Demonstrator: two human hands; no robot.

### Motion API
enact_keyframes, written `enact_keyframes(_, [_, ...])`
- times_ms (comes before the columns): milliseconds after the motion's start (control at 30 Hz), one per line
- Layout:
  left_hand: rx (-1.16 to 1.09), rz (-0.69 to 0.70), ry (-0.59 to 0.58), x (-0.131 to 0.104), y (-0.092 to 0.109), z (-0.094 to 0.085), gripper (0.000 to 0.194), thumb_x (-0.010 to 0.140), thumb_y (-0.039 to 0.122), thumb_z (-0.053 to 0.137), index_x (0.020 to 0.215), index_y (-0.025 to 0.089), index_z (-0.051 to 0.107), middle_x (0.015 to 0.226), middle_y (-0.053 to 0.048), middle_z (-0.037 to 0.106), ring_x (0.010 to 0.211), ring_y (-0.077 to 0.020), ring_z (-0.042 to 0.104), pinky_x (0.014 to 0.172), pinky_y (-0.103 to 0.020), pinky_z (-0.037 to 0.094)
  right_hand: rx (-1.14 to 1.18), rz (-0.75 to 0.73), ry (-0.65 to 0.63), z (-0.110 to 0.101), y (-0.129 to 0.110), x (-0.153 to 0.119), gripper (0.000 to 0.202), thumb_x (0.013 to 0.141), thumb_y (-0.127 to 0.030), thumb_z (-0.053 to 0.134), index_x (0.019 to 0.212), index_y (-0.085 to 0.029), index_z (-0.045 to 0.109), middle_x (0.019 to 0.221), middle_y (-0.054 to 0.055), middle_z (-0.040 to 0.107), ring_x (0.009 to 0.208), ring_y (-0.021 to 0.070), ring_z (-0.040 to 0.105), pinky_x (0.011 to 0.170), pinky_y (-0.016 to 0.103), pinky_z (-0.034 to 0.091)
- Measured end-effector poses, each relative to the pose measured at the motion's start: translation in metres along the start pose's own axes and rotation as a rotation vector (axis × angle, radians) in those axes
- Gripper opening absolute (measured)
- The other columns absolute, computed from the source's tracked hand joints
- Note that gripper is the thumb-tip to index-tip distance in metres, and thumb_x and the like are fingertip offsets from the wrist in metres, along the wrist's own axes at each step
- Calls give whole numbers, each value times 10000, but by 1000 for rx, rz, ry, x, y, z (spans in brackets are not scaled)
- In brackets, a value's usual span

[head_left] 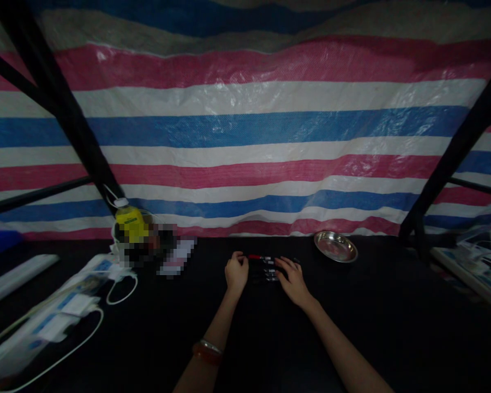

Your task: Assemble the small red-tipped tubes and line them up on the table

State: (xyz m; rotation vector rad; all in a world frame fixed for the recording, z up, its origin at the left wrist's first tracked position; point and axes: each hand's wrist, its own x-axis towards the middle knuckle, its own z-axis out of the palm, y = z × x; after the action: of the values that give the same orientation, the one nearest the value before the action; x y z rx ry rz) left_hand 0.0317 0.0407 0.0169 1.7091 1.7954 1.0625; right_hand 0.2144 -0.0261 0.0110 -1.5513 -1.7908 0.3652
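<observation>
A row of several dark pens (263, 267), one with a red end, lies on the black table (384, 316). My left hand (236, 271) rests curled at the left ends of the pens and touches them. My right hand (292, 279) lies flat over their right ends, fingers spread. Whether either hand grips a pen is too dark to tell. A bracelet sits on my left wrist.
A round metal dish (335, 245) stands at the back right of my hands. At the back left stand a yellow-labelled bottle (130, 222) and white cables and chargers (82, 305). A striped tarpaulin (245, 142) hangs behind the table, with black frame poles (65, 109) at both sides.
</observation>
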Motion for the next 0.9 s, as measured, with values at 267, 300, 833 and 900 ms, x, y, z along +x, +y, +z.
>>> enact_keyframes(267, [-75, 0, -35, -5, 5, 3, 137, 800, 173, 500, 897, 175, 596, 806, -49, 692, 730, -157, 647, 658, -245, 451, 44, -22, -15, 1, 1, 0, 386, 837, -236, 459, 1216, -258, 530, 1230, 53, 580, 1235, 211, 425, 1013, 441, 281])
enact_keyframes(300, [-81, -2, -34, -5, 6, 3, 138, 800, 171, 498, 896, 172, 597, 803, -51, 690, 724, -157, 646, 654, -245, 453, 58, -30, -7, 1, 1, 0, 383, 835, -241, 466, 1212, -253, 534, 1227, 55, 582, 1231, 213, 429, 1015, 443, 283])
enact_keyframes(833, [-194, 552, 162, -22, 23, 1, 290, 840, 156, 446, 1082, 219, 592, 1072, -67, 551, 1010, -169, 556, 914, -315, 456, 855, 138, 238, 6, -7, 4, 428, 694, -440, 666, 1016, -159, 648, 989, 123, 697, 952, 258, 646, 894, 440, 479])
enact_keyframes(900, [-201, 591, 185, -21, 21, 2, 277, 845, 144, 440, 1061, 210, 600, 1042, -67, 536, 969, -163, 566, 877, -316, 481, 947, 215, 249, 6, -6, 6, 418, 644, -434, 712, 955, -157, 671, 918, 108, 715, 887, 254, 667, 877, 437, 488])
